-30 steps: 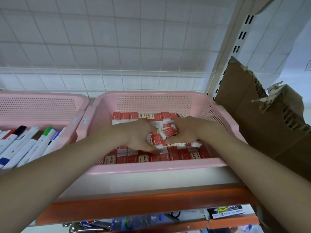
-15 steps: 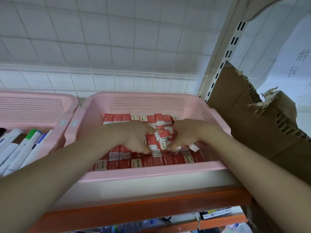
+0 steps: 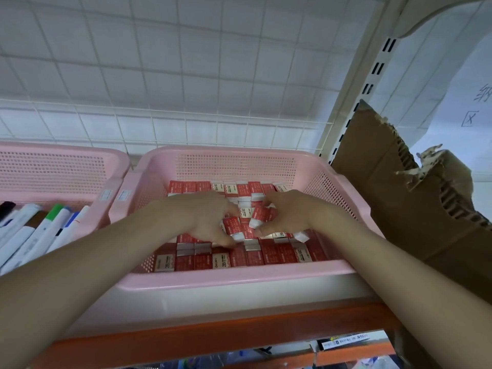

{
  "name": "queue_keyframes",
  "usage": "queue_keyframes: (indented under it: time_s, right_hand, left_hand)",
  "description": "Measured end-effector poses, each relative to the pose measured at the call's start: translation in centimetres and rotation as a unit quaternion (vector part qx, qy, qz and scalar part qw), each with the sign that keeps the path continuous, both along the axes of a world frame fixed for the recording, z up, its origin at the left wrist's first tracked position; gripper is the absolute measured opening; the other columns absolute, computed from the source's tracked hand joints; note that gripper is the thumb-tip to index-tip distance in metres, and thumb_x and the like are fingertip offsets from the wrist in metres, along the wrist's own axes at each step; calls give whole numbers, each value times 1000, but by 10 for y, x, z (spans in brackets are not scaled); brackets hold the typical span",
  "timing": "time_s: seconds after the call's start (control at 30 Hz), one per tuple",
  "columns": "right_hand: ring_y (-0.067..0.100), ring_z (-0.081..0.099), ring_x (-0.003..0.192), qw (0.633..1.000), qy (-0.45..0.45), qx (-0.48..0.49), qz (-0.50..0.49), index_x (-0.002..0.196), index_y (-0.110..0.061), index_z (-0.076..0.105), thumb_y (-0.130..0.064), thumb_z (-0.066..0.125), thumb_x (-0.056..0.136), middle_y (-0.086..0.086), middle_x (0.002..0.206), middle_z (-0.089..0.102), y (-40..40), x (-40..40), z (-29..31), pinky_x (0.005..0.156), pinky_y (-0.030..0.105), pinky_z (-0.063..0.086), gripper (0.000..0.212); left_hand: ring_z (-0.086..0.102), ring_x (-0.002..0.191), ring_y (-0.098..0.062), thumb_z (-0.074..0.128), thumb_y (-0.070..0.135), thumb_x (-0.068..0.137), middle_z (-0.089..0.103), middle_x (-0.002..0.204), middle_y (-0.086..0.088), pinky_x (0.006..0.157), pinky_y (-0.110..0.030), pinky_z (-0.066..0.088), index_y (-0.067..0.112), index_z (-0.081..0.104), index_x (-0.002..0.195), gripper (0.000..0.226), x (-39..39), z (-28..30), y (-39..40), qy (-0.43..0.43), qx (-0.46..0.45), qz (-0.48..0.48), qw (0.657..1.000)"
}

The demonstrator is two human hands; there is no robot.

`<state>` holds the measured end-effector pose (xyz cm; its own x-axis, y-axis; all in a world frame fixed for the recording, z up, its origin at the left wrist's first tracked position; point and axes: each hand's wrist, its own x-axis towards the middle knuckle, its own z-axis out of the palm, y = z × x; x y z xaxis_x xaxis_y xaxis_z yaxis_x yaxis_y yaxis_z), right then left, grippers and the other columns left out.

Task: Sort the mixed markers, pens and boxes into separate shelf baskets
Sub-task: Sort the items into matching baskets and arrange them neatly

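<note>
A pink perforated basket (image 3: 239, 276) on the shelf holds several small red-and-white boxes (image 3: 269, 255), neat rows at front and back, a loose heap (image 3: 247, 213) in the middle. Both my hands are inside it. My left hand (image 3: 210, 219) curls its fingers round loose boxes on the heap's left side. My right hand (image 3: 286, 214) curls round loose boxes on the right side, thumb near a white box end. To the left, a second pink basket (image 3: 56, 171) holds several white markers (image 3: 40, 235) with coloured caps.
A torn brown cardboard sheet (image 3: 415, 209) leans against the shelf upright right of the basket. White wire mesh (image 3: 186, 75) backs the shelf. An orange shelf edge (image 3: 213, 339) runs below, with more goods on the lower shelf (image 3: 346, 344).
The view has tilted up a little and shifted. Both hands stay in the heap of boxes and have drawn slightly apart, shuffling the loose boxes between them.
</note>
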<state>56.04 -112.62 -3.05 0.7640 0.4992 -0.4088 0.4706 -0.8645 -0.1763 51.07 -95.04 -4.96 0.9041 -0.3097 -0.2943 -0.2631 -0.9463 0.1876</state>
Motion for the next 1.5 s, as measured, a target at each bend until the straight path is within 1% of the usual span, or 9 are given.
queue_keyframes:
  time_s: [0.27,0.4,0.53,0.77,0.97,1.1,1.17,1.33,1.5]
  right_hand:
    - [16,59,93,1000,-23,5,-6,125,-23,50,-37,68,83,-2,112,62,-6,9,12,84,29,47,48]
    - [9,51,65,988,-125,-75,-56,120,-24,49,-29,60,89,-5,93,57,-22,27,31,59,25,46,33]
    - [20,57,96,966,-175,-173,-77,126,-24,48,-23,57,90,-1,109,58,-17,37,26,81,34,51,37]
    - [22,56,111,936,-229,-253,-81,123,-13,54,-19,46,97,1,119,59,2,48,16,87,32,43,28]
    - [22,59,105,956,-178,-227,-46,121,-11,54,-16,47,96,3,114,60,1,48,11,90,37,50,26]
    - [15,58,79,972,-137,-189,-9,110,-14,59,-18,59,87,-2,87,60,-5,55,18,55,23,41,23]
    - [14,60,77,980,-102,-171,-11,109,-14,60,-22,63,85,-1,87,63,-5,55,20,51,21,38,26]
    - [17,60,81,982,-85,-161,-45,128,-9,49,-7,63,82,3,96,62,-6,54,27,57,24,46,48]
    - [20,56,99,960,-165,-213,-72,124,-12,53,-12,51,92,3,108,59,-3,50,17,82,31,46,32]
  left_hand:
    - [45,123,-15,63,47,82,47,140,5,105,-34,37,30,39,141,66,-1,-2,10,12,-15,-13,1000]
    - [48,118,-17,63,44,84,53,131,2,101,-33,40,26,47,135,57,3,-4,4,-18,-24,-22,999]
    - [47,118,-19,64,43,84,51,130,-1,101,-34,39,25,47,136,58,5,-8,3,-26,-23,-29,999]
    - [38,129,-20,61,46,85,40,140,-2,108,-34,34,27,37,142,65,1,-13,7,-39,-20,-20,999]
    - [39,129,-20,60,45,86,39,140,-2,107,-35,34,27,35,143,65,-2,-11,8,-39,-19,-17,999]
    - [38,128,-21,58,47,87,39,139,-3,107,-35,35,27,34,143,64,-3,-10,9,-38,-15,-13,999]
    - [38,128,-20,58,47,87,39,140,-2,107,-33,34,27,34,143,64,-2,-10,10,-36,-18,-12,999]
    - [37,129,-18,59,47,87,36,141,0,107,-27,31,29,33,144,66,-3,-10,9,-31,-32,-8,999]
    - [35,131,-18,60,46,86,37,143,0,107,-28,29,27,35,143,65,-5,-12,8,-46,-34,-11,998]
